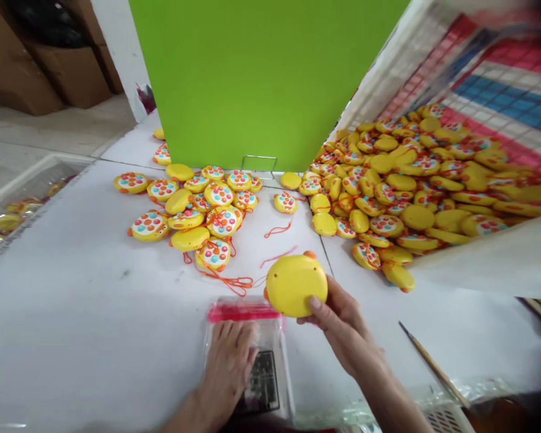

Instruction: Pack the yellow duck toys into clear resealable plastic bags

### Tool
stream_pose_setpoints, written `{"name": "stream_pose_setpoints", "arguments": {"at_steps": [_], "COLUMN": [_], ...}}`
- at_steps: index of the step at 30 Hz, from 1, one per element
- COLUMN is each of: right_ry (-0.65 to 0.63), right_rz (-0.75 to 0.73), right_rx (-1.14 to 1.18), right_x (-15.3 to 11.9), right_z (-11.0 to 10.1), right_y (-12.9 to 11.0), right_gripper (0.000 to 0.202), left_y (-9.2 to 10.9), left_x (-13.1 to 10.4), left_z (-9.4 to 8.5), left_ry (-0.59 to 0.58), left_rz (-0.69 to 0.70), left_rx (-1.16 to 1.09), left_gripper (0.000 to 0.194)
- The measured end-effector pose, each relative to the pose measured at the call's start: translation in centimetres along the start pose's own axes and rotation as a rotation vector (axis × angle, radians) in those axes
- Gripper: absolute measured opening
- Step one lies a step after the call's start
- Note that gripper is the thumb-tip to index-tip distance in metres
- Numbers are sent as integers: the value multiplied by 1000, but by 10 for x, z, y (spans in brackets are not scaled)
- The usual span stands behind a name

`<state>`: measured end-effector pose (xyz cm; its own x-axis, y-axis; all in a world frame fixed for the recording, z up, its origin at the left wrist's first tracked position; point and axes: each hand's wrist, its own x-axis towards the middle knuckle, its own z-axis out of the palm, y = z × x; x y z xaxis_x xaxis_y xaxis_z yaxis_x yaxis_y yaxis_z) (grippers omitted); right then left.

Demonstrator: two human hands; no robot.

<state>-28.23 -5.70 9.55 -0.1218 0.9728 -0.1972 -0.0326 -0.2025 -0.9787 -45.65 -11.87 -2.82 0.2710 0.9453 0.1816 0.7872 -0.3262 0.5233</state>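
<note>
Toy (296,285), yellow and rounded, is in the right hand (342,322), above the middle of the table (94,288). The thumb presses on its plain back and the fingers curl underneath, a closed grip; most of those fingers are hidden behind it. Its back, with small dark holes, faces the camera, so the other face cannot be seen. One orange nub points towards the far edge and another to the left; the outline looks nearly round, so its long axis is hard to tell.

Near the table's near edge, the left hand (229,361) lies palm down, open, on a clear bag (282,361); its palm is out of sight. The bag's long axis runs from near to far, pink band (243,311) at the far end. A dark rectangle (265,379) shows there, partly covered; whether it is inside or under the bag cannot be told.

Similar toys (219,193) lie before the green panel (261,84), overlapping one another.
</note>
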Motion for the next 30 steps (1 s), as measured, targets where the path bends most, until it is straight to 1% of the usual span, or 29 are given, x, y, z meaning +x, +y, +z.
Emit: {"name": "stream_pose_setpoints", "arguments": {"at_steps": [2,5,7,8,10,12,16,18,20,22,24,26,28,30], "right_ry": [-53,-107,-139,-161,-218,-272,-324,-340,-362,-380,-377,-330,-212,-102], "right_rz": [44,157,213,233,277,308,319,330,335,330,326,319,285,220], "right_rx": [-87,-180,-198,-202,-215,-235,-310,-342,-344,-318,-238,-95,57,119], "right_x": [-6,-18,-27,-31,-36,-38,-38,-38,-39,-39,-39,-37,-33,-27], "right_z": [-4,-11,-17,-19,-22,-24,-23,-22,-20,-20,-18,-14,-5,7], "right_y": [11,34,47,52,58,58,51,47,45,45,47,48,48,46], "right_gripper": [36,38,40,40,39,40,40,40,39,39,39,40,44,48], "left_y": [-5,-13,-16,-16,-15,-12,-8,-9,-9,-7,-6,-4,-2,-1], "left_x": [-8,-17,-20,-20,-17,-12,-7,-6,-5,-4,-1,0,0,-1], "left_z": [3,5,4,3,1,-2,-5,-6,-7,-9,-10,-11,-10,-8], "left_ry": [24,35,34,35,32,16,-13,-14,-25,-36,-34,-9,19,38], "left_rz": [-63,-223,-299,-310,-294,-270,-255,-199,-101,-21,19,40,54,58], "left_rx": [-125,-323,-393,-409,-417,-411,-381,-344,-309,-278,-237,-169,-101,-53], "left_gripper": [28,22,23,25,29,31,27,31,35,32,24,21,23,24]}}
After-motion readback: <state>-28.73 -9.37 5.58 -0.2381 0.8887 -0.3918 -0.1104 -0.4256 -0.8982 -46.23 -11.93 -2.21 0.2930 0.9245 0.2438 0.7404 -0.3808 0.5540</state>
